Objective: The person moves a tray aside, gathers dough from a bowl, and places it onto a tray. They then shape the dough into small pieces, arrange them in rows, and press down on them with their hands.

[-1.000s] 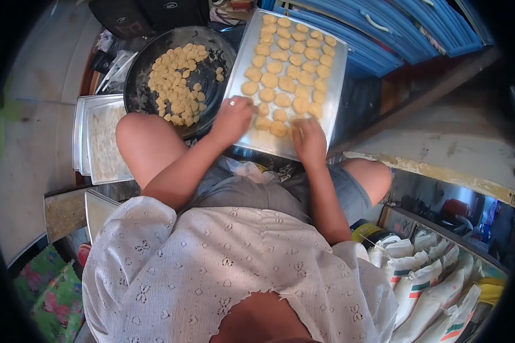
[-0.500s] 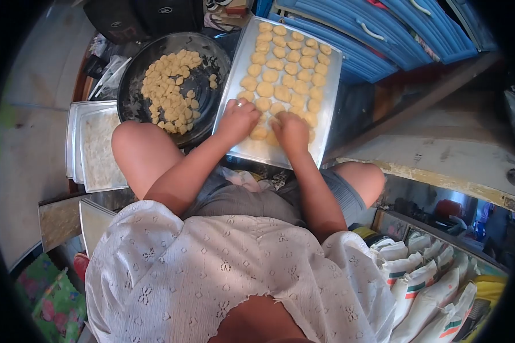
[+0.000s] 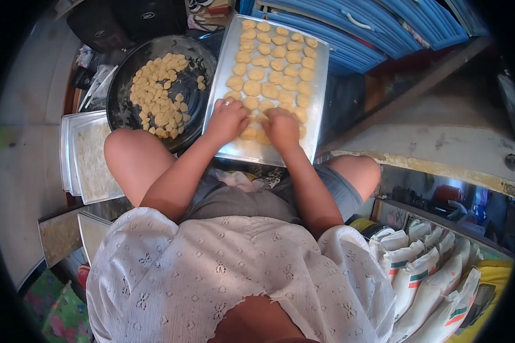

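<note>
A metal baking tray (image 3: 313, 123) rests across my lap, carrying rows of flattened yellow dough pieces (image 3: 270, 90). Over the tray's near left part is my left hand (image 3: 228, 120), with a ring on one finger, its fingers bent down on a dough piece. My right hand (image 3: 282, 127) is beside it, fingers curled and pressed together over another dough piece. Both fingertips are partly hidden, and the dough beneath them is mostly covered. Left of the tray, a round dark pan (image 3: 118, 86) holds a heap of small dough lumps (image 3: 157, 94).
Flat metal trays (image 3: 91, 154) are stacked beside my left knee. Blue plastic drawers (image 3: 355, 40) stand beyond the baking tray. A wooden beam (image 3: 409, 94) slants along the right, above white packed bags (image 3: 429, 274). Dark cases (image 3: 146, 16) stand behind the pan.
The whole view has shifted slightly, so the tray and pan appear farther left. My hands stay over the same near rows of dough, with small finger movement.
</note>
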### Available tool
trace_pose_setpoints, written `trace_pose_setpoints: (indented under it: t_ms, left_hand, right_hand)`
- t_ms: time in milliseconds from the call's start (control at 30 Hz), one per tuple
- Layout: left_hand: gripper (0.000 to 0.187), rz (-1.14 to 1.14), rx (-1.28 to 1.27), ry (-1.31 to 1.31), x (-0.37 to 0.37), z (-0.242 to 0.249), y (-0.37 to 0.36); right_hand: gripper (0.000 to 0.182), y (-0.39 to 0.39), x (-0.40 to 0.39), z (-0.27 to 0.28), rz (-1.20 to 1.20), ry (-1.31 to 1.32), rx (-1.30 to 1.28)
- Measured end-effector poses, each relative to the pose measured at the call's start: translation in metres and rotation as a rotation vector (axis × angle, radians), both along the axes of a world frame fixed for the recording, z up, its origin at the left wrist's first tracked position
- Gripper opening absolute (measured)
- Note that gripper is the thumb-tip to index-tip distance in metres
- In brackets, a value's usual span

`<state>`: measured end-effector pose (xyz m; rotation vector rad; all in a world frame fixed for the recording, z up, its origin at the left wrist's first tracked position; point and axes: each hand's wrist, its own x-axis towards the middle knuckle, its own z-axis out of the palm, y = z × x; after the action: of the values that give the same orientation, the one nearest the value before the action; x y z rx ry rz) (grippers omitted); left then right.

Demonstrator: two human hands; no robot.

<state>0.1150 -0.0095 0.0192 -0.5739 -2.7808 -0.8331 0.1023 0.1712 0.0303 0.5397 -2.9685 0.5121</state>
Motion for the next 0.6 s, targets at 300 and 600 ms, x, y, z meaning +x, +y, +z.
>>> trace_pose_setpoints:
  t_ms: [300, 600]
  left_hand:
    - [0.014, 0.053, 0.080, 0.026, -0.005, 0.004, -0.011]
    - [0.014, 0.111, 0.144, 0.016, -0.006, 0.008, -0.016]
  right_hand:
    - [0.016, 0.008, -0.020, 0.010, -0.089, -0.096, -0.213]
    - [0.025, 0.014, -0.098, 0.009, 0.089, 0.187, 0.036]
